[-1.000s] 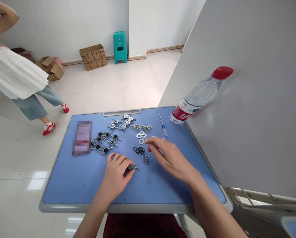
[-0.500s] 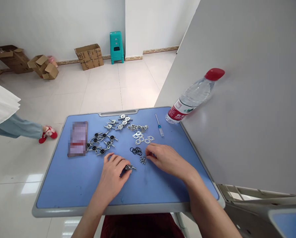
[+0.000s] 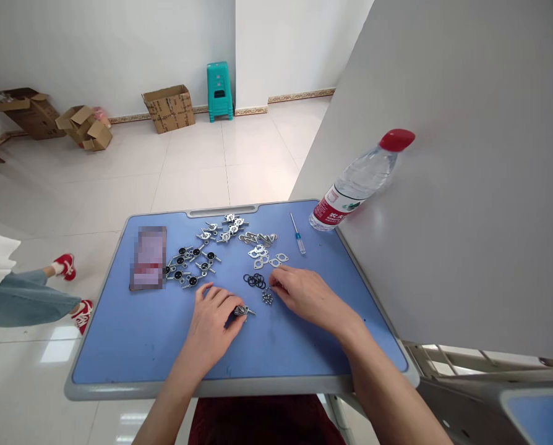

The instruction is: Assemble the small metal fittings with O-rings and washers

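Note:
My left hand [image 3: 214, 321] holds a small metal fitting [image 3: 242, 310] with a protruding stem against the table, thumb and fingers around it. My right hand [image 3: 299, 289] is closed, its fingertips bent together beside a heap of small screws [image 3: 267, 298]; whatever they pinch is hidden. Black rubber rings [image 3: 254, 281] lie just left of those fingertips. Beyond them are flat metal gaskets [image 3: 261, 254] and a row of small metal pieces [image 3: 258, 238]. Several fittings with black round faces [image 3: 205, 267] lie left of centre, and more plated fittings [image 3: 230, 228] sit farther back.
The blue table [image 3: 132, 346] has a raised grey rim. A screwdriver [image 3: 298, 235] and a water bottle [image 3: 351, 188] stand out at the right, by a grey partition [image 3: 466, 216]. At left lies a phone [image 3: 149, 258]. A person's leg [image 3: 26, 300] shows beyond the left edge.
My right fingertips have shifted slightly away from me, toward the rings. My left hand keeps its hold on the fitting. The person at left has moved, and both red shoes now show.

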Available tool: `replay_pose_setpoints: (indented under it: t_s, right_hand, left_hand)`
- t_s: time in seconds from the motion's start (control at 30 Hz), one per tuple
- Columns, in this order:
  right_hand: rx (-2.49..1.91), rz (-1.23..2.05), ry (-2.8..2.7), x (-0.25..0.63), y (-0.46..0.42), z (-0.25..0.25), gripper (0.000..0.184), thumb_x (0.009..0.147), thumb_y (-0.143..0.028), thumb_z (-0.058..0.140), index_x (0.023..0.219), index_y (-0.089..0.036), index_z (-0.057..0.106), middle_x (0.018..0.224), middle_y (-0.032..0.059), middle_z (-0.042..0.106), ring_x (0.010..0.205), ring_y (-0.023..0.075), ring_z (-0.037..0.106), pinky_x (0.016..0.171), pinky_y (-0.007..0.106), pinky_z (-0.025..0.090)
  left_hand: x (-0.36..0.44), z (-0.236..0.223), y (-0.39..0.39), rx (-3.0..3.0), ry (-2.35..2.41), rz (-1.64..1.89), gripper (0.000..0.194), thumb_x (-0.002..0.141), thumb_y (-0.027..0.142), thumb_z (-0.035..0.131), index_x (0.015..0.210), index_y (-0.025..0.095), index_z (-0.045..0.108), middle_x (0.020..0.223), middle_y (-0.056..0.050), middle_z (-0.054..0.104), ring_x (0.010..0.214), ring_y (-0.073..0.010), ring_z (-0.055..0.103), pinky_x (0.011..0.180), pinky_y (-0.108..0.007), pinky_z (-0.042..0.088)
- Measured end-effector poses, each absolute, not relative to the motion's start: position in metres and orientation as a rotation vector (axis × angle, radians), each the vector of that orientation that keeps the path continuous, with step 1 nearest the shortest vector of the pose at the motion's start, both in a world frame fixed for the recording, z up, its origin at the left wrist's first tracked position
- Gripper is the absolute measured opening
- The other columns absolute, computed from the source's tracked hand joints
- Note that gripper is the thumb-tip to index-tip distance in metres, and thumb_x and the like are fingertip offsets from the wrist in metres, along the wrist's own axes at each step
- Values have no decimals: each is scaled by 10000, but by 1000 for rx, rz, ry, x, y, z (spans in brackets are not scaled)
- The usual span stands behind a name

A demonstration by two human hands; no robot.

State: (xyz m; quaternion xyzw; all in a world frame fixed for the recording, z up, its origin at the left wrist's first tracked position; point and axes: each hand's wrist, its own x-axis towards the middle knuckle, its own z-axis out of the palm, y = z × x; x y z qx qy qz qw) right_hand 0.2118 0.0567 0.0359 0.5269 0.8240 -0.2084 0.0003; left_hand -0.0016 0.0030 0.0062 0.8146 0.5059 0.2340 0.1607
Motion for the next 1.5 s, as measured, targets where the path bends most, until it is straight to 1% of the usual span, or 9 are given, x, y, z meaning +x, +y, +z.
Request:
replay_pose_setpoints:
  t_s: [0.13,0.33,0.47,0.63,0.83,1.1,1.2,1.3,1.5]
  right_hand:
    - [1654,-674,2605,210,57,35,111,902,-110,529,869,-184,605,894,31,668,717,153,592,570,258,252]
    - [1660,-672,2603,208,57,32,190,918,-91,464,834,-177,610,864,49,665,696,160,591,566,270,262]
    - [1725,-729,2649,218,60,34,177,901,-74,473,878,-183,610,887,34,668,743,163,594,607,261,314]
    - [1857,-694,2618,228,63,35,169,898,-101,481,879,-191,622,892,28,670,721,161,584,587,261,321]
    - [1739,-636,2580,217,60,34,87,905,-159,553,868,-181,629,892,40,673,724,174,606,580,266,308]
    - [1722,-568,2562,211,59,33,195,926,-83,451,863,-159,619,892,77,674,736,189,616,566,275,308]
    - [1777,-703,2663,211,59,34,180,919,-86,464,862,-165,616,854,60,676,744,177,613,611,259,362]
    - [1774,-996,2816,208,55,36,136,900,-115,512,860,-180,624,826,30,681,737,157,610,645,243,408]
    - [1511,-1322,2931,192,42,37,197,888,-86,485,850,-191,648,835,19,670,728,135,599,675,242,451]
  left_hand:
    - [-2,6,3,2342,1447,670,67,869,165,590,888,229,600,872,18,669,853,-179,601,1023,-478,349]
    - [-1,7,3,2353,1447,684,79,865,155,595,888,230,598,863,23,668,847,-178,604,1030,-486,348]
    - [-1,8,2,2338,1445,688,77,873,156,586,889,231,597,860,19,663,840,-180,597,1033,-496,346]
    - [-1,7,2,2320,1442,681,76,875,150,592,891,224,596,868,22,658,850,-174,596,1052,-497,324]
    - [-1,7,2,2327,1443,677,79,871,150,590,888,227,599,869,19,665,849,-177,597,1046,-497,331]
    - [-1,8,2,2342,1443,688,74,869,158,589,889,228,602,854,21,664,835,-175,600,1045,-494,339]
    - [-1,9,2,2356,1455,690,74,867,159,587,881,230,605,846,24,665,826,-171,601,1042,-484,348]
    - [-1,8,2,2354,1458,681,70,870,165,588,881,231,606,853,21,669,832,-178,601,1034,-485,350]
    - [-2,6,2,2344,1457,663,71,861,168,613,896,229,606,862,19,668,855,-185,602,1038,-494,339]
